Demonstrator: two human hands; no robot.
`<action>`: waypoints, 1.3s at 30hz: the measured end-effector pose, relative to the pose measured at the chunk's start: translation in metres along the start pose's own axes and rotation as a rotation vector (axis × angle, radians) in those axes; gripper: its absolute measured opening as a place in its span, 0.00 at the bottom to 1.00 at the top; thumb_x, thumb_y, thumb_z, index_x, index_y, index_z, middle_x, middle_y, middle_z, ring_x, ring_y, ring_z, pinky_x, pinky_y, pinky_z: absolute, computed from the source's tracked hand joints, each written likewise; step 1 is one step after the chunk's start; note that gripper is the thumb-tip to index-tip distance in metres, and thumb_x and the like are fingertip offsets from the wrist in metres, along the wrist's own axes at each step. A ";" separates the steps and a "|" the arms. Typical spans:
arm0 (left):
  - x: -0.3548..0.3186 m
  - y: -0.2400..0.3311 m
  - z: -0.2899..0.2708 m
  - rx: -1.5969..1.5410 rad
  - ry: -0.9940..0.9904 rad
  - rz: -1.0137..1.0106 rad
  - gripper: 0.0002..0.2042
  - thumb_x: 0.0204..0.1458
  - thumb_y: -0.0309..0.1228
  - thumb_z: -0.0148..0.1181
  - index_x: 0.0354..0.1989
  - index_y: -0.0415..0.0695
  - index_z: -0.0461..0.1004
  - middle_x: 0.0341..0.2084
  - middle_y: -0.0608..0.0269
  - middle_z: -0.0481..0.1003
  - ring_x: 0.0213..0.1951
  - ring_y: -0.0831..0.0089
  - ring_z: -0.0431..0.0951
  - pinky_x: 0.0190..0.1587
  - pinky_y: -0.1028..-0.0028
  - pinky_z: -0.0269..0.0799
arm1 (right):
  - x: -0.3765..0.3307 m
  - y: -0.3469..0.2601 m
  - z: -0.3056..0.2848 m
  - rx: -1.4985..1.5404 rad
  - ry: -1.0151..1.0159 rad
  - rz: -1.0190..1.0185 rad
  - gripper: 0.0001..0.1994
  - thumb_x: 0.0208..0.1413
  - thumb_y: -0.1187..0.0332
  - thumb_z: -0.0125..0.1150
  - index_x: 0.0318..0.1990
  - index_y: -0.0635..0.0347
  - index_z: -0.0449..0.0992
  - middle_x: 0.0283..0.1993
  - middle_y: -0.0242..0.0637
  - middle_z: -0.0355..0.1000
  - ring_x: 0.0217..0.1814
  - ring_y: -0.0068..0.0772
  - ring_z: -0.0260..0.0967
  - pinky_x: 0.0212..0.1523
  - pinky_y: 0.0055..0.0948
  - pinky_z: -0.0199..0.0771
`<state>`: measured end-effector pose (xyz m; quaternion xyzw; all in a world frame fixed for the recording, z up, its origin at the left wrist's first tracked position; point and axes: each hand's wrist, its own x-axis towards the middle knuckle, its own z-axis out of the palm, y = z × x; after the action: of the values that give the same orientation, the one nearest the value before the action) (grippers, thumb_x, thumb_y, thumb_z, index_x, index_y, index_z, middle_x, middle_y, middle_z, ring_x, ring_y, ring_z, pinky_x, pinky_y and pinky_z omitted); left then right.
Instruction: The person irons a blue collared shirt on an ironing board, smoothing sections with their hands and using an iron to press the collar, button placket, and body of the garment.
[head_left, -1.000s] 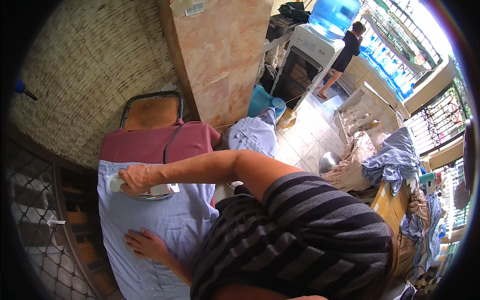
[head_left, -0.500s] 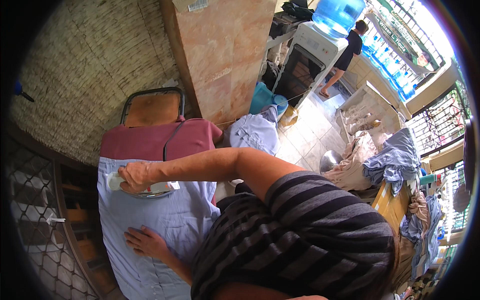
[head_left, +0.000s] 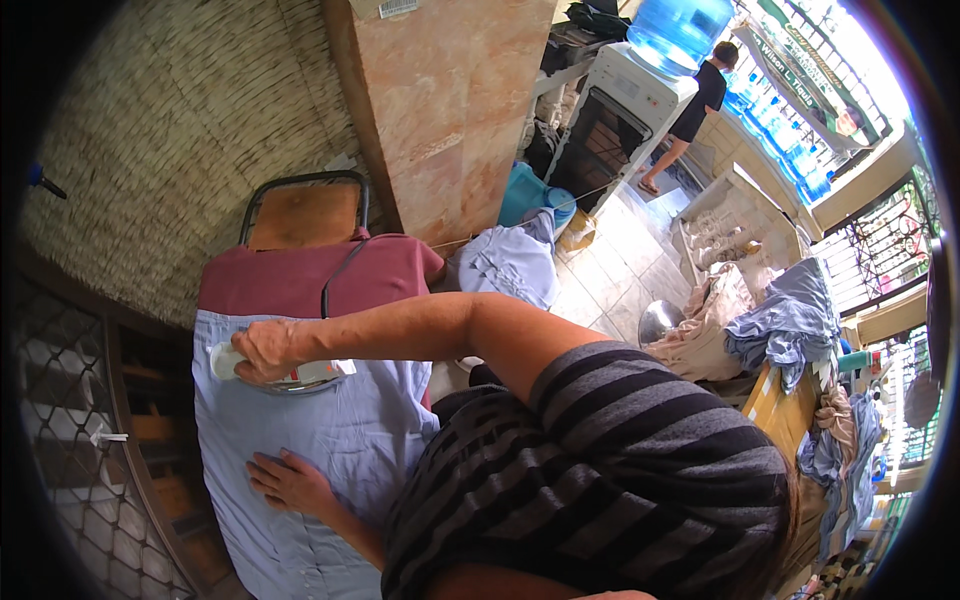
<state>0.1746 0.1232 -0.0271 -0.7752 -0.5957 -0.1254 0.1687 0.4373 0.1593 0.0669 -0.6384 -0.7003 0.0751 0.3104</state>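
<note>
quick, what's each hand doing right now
Left hand: open, lying flat on the light blue garment, holding nothing.
Right hand: closed around the handle of the iron, which sits on the garment.

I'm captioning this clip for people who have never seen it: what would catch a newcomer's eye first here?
First the striped shirt filling the lower middle, with a bare arm reaching left across the frame. Its right hand grips a clothes iron on a light blue garment spread over a maroon ironing board, while the left hand lies flat on the cloth nearer the body. At upper right, a blue water bottle tops a white dispenser.
</note>
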 end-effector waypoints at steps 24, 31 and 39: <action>-0.001 -0.024 -0.009 0.024 0.024 -0.013 0.32 0.65 0.57 0.40 0.69 0.47 0.60 0.68 0.49 0.59 0.68 0.49 0.60 0.61 0.46 0.59 | 0.011 0.000 0.023 0.062 0.230 -0.164 0.19 0.53 0.58 0.63 0.32 0.72 0.75 0.18 0.47 0.70 0.17 0.47 0.73 0.16 0.39 0.74; -0.004 0.005 -0.009 -0.011 -0.012 0.036 0.29 0.66 0.52 0.39 0.69 0.47 0.59 0.69 0.50 0.58 0.68 0.49 0.59 0.62 0.46 0.58 | -0.007 0.030 0.011 -0.120 0.162 -0.185 0.21 0.55 0.55 0.60 0.36 0.71 0.74 0.23 0.55 0.74 0.23 0.51 0.76 0.20 0.43 0.76; 0.002 -0.001 0.006 -0.118 0.031 0.015 0.29 0.65 0.48 0.43 0.70 0.45 0.58 0.70 0.51 0.56 0.71 0.52 0.54 0.66 0.46 0.50 | 0.006 0.021 -0.020 -0.048 -0.290 0.051 0.23 0.64 0.47 0.48 0.52 0.58 0.73 0.38 0.54 0.77 0.36 0.55 0.77 0.40 0.46 0.79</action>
<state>0.1742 0.1273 -0.0314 -0.7862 -0.5788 -0.1710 0.1327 0.4652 0.1632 0.0745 -0.6456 -0.7230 0.1574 0.1888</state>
